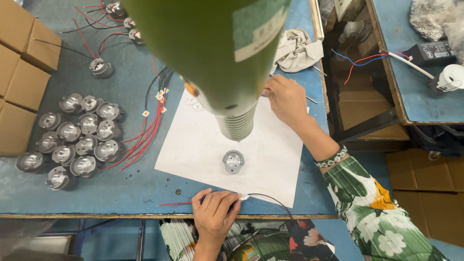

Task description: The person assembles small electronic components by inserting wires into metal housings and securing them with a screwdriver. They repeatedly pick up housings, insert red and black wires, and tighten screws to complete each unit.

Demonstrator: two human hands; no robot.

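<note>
On blue worn surface [135,193]: left hand [215,212] grip pinches thin red-black wire with small white chip [244,197]; right hand [286,99], grip state unclear, rests on white paper sheet [193,145]; round ribbed metal housing [233,161] between

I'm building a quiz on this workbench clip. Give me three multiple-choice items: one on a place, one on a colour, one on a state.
1. Where does the lone metal housing lie?
A. on the white paper sheet
B. on a cardboard box
C. in the left hand

2. What colour is the bench top?
A. red
B. blue
C. yellow

3. What is the left hand doing?
A. lying flat and empty
B. gripping the green tool
C. pinching a small white part joined to red and black wires

Answers:
1 A: it sits alone on the white paper sheet.
2 B: the surface around the paper is blue.
3 C: its fingertips close on the small white part at the bench's near edge.
</note>
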